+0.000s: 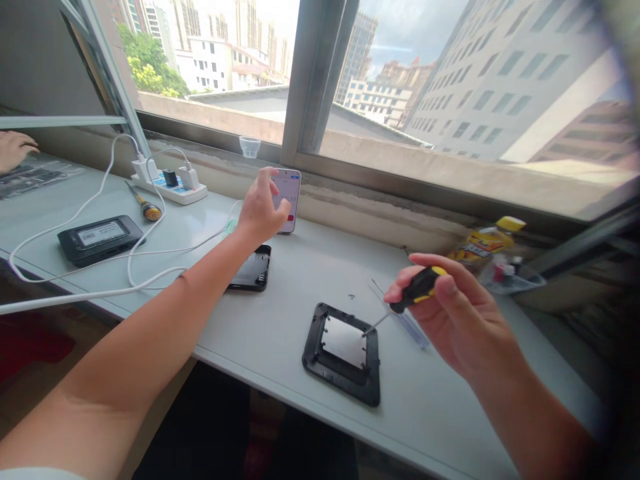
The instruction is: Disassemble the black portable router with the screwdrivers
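My left hand reaches out to a smartphone propped upright against the window ledge. Its fingers are apart, close in front of the screen; I cannot tell if they touch. In my right hand is a screwdriver with a black and yellow handle. The shaft points down left, its tip at the right edge of a silver metal plate. That plate lies on a square black plastic cover. Tiny dark screws lie behind the cover. Under my left forearm, partly hidden, is an open black casing.
Left: a black device with a label, another screwdriver, a power strip and loose white cables. Right: a slim clear-handled tool, a yellow-capped bottle and a plastic tray. Another person's hand shows far left.
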Available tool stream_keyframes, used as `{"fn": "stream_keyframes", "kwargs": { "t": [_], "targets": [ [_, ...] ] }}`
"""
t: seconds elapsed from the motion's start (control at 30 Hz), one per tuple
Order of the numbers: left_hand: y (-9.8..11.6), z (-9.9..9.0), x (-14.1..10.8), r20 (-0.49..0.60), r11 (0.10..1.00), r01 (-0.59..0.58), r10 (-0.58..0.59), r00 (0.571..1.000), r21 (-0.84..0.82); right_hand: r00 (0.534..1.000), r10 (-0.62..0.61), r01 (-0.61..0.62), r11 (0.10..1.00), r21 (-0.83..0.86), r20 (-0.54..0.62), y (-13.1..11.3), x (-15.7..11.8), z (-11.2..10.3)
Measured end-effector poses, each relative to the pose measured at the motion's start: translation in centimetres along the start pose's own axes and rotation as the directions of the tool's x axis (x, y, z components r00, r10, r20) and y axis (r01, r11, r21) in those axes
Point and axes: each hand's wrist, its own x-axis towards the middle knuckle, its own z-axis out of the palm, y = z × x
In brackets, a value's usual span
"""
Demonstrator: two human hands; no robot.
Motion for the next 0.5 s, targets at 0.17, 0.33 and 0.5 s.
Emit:
{"fn": "stream_keyframes", "kwargs": {
  "t": [0.17,0.33,0.5],
  "targets": [
    [4.2,1.2,-3.6,0.336,0.903,-0.307,0.402,0.852,-0.302,1.0,0.001,-0.001,1.0,0.001,0.016,0.0,-0.1,0.0],
    [6.9,2.3,-7.0,0.636,0.798,-0.292,0.598,0.488,-0.527,1.0,0.007,-0.008,1.0,0.004,0.022,0.0,-0.2,-0.2],
    [6.7,2.3,-7.5,0.758,0.826,-0.2,0.564,0.328,-0.528,1.0,0.022,-0.022,1.0,-0.002,0.019,0.2,-0.2,-0.5]
  ]
}}
